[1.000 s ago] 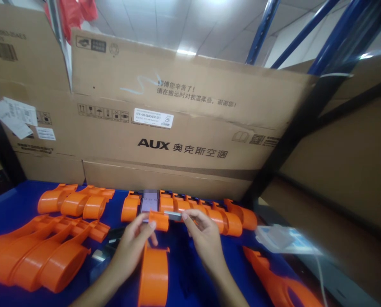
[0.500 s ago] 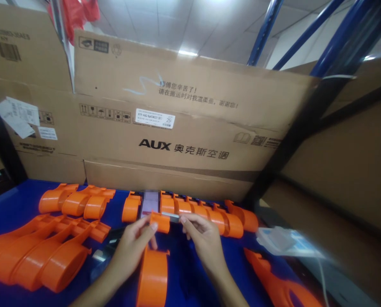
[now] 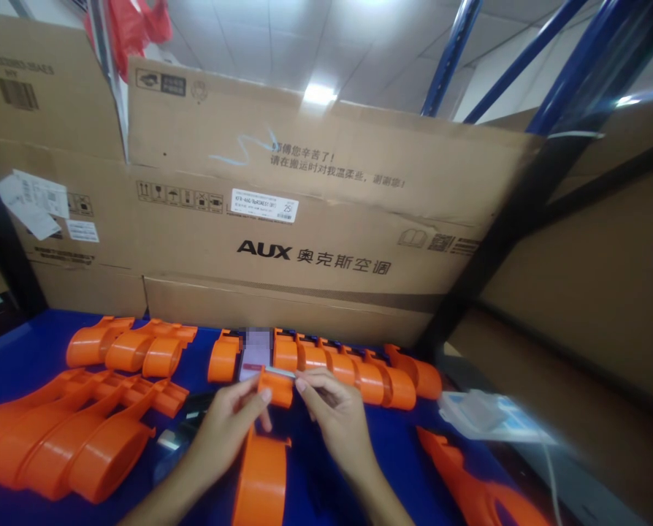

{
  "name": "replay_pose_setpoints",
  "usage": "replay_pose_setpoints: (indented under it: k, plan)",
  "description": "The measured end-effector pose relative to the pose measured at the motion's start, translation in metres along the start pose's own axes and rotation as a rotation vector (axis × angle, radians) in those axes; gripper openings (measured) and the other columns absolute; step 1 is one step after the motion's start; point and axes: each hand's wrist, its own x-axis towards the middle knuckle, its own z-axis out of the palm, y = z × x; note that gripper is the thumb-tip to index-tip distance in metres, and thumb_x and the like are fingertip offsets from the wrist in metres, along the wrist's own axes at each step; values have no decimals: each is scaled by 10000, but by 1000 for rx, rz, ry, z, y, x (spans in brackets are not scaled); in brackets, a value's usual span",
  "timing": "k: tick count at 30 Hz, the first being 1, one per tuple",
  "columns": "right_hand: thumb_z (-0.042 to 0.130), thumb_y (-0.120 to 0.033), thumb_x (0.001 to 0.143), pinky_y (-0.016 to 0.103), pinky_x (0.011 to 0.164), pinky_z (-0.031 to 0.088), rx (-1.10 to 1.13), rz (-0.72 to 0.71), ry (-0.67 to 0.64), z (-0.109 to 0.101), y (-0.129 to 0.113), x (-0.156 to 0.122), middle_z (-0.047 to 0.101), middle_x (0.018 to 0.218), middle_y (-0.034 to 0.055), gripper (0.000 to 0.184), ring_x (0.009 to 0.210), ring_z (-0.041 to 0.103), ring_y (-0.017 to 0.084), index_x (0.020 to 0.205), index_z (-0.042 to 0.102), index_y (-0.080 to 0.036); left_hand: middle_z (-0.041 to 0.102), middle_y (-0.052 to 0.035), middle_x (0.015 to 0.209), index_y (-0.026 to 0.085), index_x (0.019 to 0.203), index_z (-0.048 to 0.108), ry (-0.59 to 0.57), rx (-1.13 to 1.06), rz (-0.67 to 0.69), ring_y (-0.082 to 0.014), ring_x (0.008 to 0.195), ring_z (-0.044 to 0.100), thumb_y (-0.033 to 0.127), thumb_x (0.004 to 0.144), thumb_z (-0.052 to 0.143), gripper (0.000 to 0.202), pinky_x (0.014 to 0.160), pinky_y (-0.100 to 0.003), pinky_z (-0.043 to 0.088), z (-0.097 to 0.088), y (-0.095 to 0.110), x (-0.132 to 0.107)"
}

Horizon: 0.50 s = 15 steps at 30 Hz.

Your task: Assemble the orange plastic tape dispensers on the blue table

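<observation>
My left hand [image 3: 237, 413] is closed round the end of an orange plastic part [image 3: 277, 391], thumb on its near face. Below that hand, a wide orange curved band [image 3: 261, 478] extends toward me; whether it is one piece with the held end is hidden by my fingers. Between the fingertips of my right hand [image 3: 334, 409] is a thin, flat grey strip [image 3: 279, 372], which looks like metal. It lies along the top edge of the orange part, and I cannot tell how far it sits inside. Behind my hands a phone [image 3: 257, 347] with a lit screen leans upright.
Orange parts with dark pieces [image 3: 340, 365] line the back right of the blue table surface [image 3: 25, 340]. More orange parts [image 3: 107, 446] lie at left, another [image 3: 480, 482] at right. A clear plastic box [image 3: 477, 413] sits at right. Cardboard [image 3: 315, 219] walls the back.
My right hand has moved left toward my left hand, bringing the grey strip farther along the top of the orange part. My left hand has barely moved.
</observation>
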Motion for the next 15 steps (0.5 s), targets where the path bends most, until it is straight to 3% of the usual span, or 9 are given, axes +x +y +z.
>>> replay_pose_setpoints:
  k: [6,10,12,15]
  plan:
    - [754,-353,840,322,745,531,-11,-83,9,1,-4,2,711,907,62,135,837,654,212,881,802,-233,669,-30,631,182,919,715,-26,-10,11,-201,647,573,528,909,573,374,664,-285,418,-1,1,0]
    - [724,-369,866,340,766,548,-42,-106,-19,2,-2,1,721,924,68,184,844,662,217,962,807,-236,656,-5,608,179,1029,718,-13,-55,-4,-190,615,570,485,879,627,353,639,-273,430,-2,3,2]
    - [677,-377,904,367,798,558,-72,-112,-33,4,0,0,732,954,68,232,866,671,227,1052,791,-240,646,2,575,171,924,729,45,-94,-7,-176,585,562,477,858,655,322,624,-263,432,-5,6,2]
    - [585,-345,968,408,900,541,-174,-159,-68,8,6,-3,739,1043,69,295,966,671,241,1213,725,-259,629,-7,540,159,676,686,242,-249,-22,-158,522,551,503,797,706,366,559,-251,426,-13,11,4]
